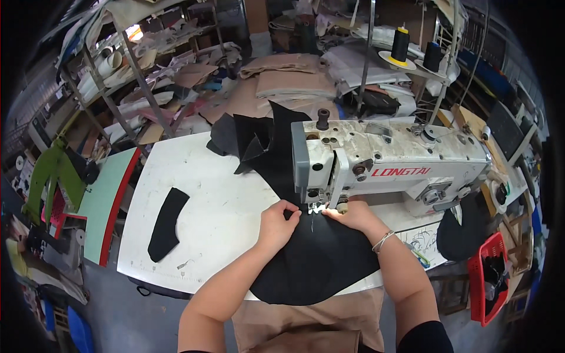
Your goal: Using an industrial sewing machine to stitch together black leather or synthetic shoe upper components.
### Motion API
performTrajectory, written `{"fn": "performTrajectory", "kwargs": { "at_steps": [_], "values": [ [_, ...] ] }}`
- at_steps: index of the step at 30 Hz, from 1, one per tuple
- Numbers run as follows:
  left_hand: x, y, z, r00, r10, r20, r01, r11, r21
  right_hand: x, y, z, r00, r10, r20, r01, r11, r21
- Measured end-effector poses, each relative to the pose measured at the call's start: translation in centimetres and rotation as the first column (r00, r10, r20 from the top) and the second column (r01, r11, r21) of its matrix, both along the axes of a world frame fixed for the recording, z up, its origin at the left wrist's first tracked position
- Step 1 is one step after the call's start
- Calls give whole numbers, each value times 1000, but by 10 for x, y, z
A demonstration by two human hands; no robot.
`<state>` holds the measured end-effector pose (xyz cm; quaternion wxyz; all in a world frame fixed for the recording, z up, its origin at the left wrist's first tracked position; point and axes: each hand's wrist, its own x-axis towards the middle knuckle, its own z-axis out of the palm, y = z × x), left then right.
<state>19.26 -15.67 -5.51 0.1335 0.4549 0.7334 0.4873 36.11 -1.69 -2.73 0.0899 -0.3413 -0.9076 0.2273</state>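
The work at the sewing machine (406, 156) is judged to be partway through: black fabric (318, 265) is set beneath the machine's presser foot (313, 207), its rounded part spread in front of the machine. A short pale line is seen there, but whether it is stitching cannot be told. A curved black piece (169, 223), well left of the machine on the table (218, 229), seems not yet joined. The left hand (275, 223) is held just left of the machine's foot, thumb and forefinger apparently pinched on the fabric. The right hand (356, 216) is placed opposite; its fingers are partly hidden by the machine, so their grip cannot be told.
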Motion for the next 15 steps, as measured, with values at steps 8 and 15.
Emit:
{"fn": "performTrajectory", "kwargs": {
  "at_steps": [8, 15],
  "values": [
    [0, -1, 3, 1000, 5, 3, -5, 1000, -24, 0, 0, 4, 996, -37, 79, 41, 998, -50],
    [1, -1, 3, 1000, 6, -15, -6, 1000, 9, 1, -6, 14, 998, -40, 44, 42, 999, -35]
  ]
}}
